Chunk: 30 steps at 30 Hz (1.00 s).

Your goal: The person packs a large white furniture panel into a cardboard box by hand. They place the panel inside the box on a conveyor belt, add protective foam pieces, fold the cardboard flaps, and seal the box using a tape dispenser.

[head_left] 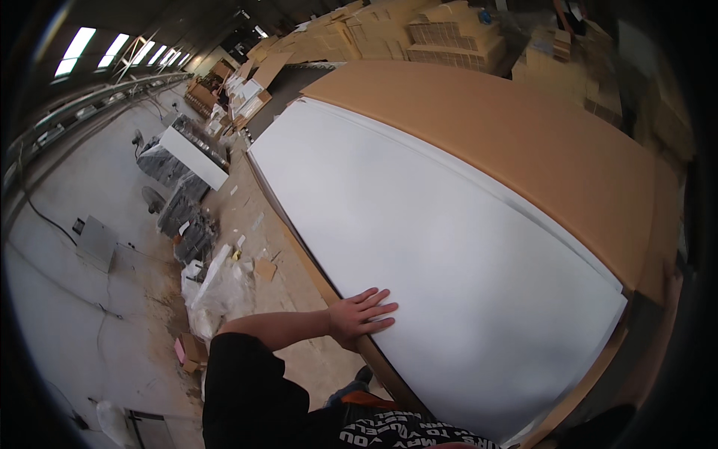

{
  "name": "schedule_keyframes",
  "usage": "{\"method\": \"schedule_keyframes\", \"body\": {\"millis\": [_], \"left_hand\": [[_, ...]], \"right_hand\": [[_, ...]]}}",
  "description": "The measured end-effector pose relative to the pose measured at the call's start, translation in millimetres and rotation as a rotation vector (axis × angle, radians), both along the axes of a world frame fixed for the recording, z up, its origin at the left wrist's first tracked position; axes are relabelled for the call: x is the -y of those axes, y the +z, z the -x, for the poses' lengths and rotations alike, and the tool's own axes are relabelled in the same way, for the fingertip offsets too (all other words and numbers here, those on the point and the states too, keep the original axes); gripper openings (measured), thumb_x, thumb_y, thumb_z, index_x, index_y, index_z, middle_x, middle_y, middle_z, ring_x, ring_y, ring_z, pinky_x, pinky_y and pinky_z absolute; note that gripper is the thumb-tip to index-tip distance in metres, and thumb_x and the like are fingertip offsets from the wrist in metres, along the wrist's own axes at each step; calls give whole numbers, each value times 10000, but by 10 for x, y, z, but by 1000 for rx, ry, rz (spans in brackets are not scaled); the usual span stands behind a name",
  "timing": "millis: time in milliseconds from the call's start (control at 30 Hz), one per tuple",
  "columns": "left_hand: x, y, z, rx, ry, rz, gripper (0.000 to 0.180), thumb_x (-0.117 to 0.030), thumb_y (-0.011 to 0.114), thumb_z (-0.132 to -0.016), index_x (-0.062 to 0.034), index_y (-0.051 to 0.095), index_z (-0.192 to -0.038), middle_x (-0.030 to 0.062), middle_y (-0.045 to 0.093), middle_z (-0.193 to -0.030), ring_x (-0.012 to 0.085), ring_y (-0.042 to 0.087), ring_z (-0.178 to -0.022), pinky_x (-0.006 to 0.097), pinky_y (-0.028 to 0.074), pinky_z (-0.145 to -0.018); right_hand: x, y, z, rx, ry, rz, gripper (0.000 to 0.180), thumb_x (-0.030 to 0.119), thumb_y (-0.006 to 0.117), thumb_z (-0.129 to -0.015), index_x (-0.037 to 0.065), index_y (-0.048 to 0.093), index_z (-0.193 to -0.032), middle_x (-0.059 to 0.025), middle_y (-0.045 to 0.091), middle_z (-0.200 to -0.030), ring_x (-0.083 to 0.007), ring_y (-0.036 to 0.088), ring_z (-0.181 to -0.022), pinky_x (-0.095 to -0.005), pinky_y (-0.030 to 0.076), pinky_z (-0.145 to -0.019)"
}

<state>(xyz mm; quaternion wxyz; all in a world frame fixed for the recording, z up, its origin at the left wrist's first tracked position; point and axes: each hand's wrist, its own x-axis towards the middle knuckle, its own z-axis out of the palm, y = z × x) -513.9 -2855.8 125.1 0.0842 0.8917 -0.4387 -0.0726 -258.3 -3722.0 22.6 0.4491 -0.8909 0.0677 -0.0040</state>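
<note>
A large white flat panel [441, 239] lies in an open cardboard carton, whose long brown flap [508, 142] stretches along the panel's far right side. My left hand [363, 318] rests on the panel's near left edge, fingers spread flat on the white surface and holding nothing. At the far right, my right hand [673, 278] is beside the carton's end, where the flap stops. Shadow and the picture's rim hide its fingers, so what it touches is unclear.
Stacks of flat cardboard [456, 34] fill the back. Along the left wall [67, 247] stand plastic-wrapped dark items [191, 217] with a white board [193, 157] on top. Clear plastic wrap [221, 292], a small carton [192, 352] and paper scraps lie on the floor.
</note>
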Motion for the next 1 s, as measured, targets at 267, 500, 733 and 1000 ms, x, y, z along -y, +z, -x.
{"method": "schedule_keyframes", "body": {"millis": [267, 500, 733, 1000], "left_hand": [[72, -76, 128, -27, -11, -10, 1046, -508, 778, -587, -58, 337, -1421, 232, 262, -1492, 464, 209, -1384, 570, 215, -1105], [204, -200, -50, -69, -90, -118, 1120, -437, 759, -641, -61, 130, -1489, 212, 55, -1554, 417, 36, -1434, 539, 69, -1157], [420, 169, 41, -598, 22, -206, 735, -376, 684, -691, -7, 457, -1284, 227, 510, -1278, 332, 496, -1195, 462, 394, -979], [673, -237, 77, -68, -124, 67, 940, -451, 696, -626, 48, 392, -1361, 250, 427, -1350, 373, 400, -1276, 505, 285, -1054]], "right_hand": [[-1634, 457, 1239, 494, -545, 505, 494, 302, 503, -973, -61, 451, -1305, -259, 598, -1150, -329, 600, -1072, -382, 458, -891], [-883, -945, 2437, 343, -471, 135, 512, 177, 623, -888, -81, 460, -1299, -242, 542, -1270, -296, 540, -1157, -376, 464, -930], [-2961, 198, 4257, 450, -715, 260, 667, 410, 546, -896, -56, 412, -1352, -263, 456, -1347, -365, 432, -1249, -449, 351, -1024], [-4821, 815, 5031, 325, -157, 868, 611, 482, 535, -887, -13, 523, -1245, -267, 501, -1288, -419, 441, -1234, -501, 374, -1006]]}}
